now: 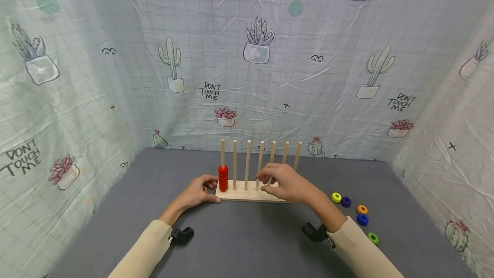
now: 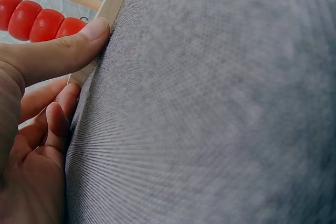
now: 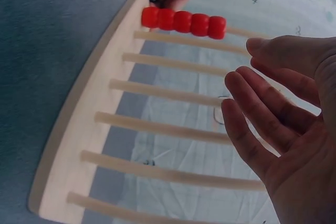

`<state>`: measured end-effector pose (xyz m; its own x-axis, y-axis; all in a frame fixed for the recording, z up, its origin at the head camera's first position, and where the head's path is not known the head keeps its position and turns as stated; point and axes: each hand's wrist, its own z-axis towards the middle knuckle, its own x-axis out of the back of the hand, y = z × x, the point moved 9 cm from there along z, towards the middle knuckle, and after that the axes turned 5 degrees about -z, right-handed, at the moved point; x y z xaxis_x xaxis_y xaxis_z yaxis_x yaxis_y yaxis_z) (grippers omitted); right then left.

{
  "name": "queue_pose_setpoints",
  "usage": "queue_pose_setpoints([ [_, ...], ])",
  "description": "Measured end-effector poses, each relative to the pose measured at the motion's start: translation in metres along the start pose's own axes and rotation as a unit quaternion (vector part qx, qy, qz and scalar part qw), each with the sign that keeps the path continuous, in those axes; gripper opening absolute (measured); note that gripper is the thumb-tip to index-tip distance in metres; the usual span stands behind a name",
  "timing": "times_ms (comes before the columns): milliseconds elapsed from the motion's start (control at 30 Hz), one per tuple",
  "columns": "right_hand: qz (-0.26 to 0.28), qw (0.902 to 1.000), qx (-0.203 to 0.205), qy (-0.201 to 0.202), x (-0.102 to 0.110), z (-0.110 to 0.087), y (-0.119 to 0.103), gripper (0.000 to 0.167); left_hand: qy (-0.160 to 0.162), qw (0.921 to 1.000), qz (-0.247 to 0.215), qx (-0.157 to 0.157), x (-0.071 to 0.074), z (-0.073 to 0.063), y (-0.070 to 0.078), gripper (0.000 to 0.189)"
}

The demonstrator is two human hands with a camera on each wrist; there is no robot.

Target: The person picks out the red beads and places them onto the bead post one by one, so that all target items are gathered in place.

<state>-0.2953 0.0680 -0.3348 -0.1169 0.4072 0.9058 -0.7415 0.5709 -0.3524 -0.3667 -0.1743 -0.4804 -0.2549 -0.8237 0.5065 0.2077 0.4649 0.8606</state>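
Observation:
A wooden peg rack (image 1: pixel 247 195), a pale base with a row of several upright rods, stands on the table. Red beads (image 1: pixel 223 178) are stacked on its leftmost rod; the other rods carry none. My left hand (image 1: pixel 197 192) grips the left end of the base, thumb on the front edge (image 2: pixel 113 3) and fingers round the end. In front of the rods on the right half hovers my right hand (image 1: pixel 283 181), its fingers loosely bent with nothing between them. In the right wrist view, the thumb and fingers (image 3: pixel 262 103) are apart.
On the grey table (image 1: pixel 239 243), to the right of my right forearm, lie loose beads: yellow (image 1: pixel 336 197), dark blue (image 1: pixel 346 202), orange (image 1: pixel 362 210), blue (image 1: pixel 362 219) and green (image 1: pixel 372 238). A cactus-print cloth (image 1: pixel 285 76) hangs behind and at both sides.

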Motion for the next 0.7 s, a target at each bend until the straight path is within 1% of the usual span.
queue_pose_setpoints([
  [167,-0.003,1.0000,0.005,-0.005,-0.004,-0.007,0.005,0.023,0.003,1.0000,-0.002,0.000,0.001,0.000,0.001,0.073],
  [300,0.003,0.9999,-0.004,-0.012,-0.006,-0.013,0.011,0.024,0.005,1.0000,-0.002,0.000,0.001,0.000,0.001,0.073],
  [700,0.023,0.9987,-0.040,-0.021,-0.018,-0.035,0.037,0.025,0.002,1.0000,-0.002,-0.005,0.000,0.000,0.002,0.072],
])
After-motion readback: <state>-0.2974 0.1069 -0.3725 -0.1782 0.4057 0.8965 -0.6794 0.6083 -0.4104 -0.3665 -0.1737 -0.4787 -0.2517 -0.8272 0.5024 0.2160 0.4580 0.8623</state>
